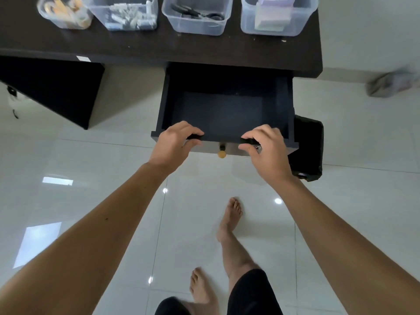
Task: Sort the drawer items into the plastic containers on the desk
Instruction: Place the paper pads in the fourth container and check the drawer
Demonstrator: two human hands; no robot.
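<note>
Sorting apparently done: drawer (227, 110) pulled out and bare, items in four plastic containers (197, 21) on the surface (159, 46), left hand (172, 142) and right hand (266, 148) gripping front edge; next, pushing shut squarely.

- The drawer (223, 114) stands pulled out below the desk (159, 45); its dark floor is bare, so there is open room to reach down inside between its side walls.
- Both hands sit on the drawer's front rim: left hand (173, 142) and right hand (264, 147), fingers (195, 135) curled over the edge, blocking those two stretches; the rim between them is open.
- A knob (221, 152) juts from the drawer front between the hands.
- Four plastic containers (196, 15) line the desk's far edge, near one another; a bare desk strip lies in front of them.
- A black bin (309, 146) stands just beside the drawer's right side.
- Open floor (91, 160) lies left of the drawer.
</note>
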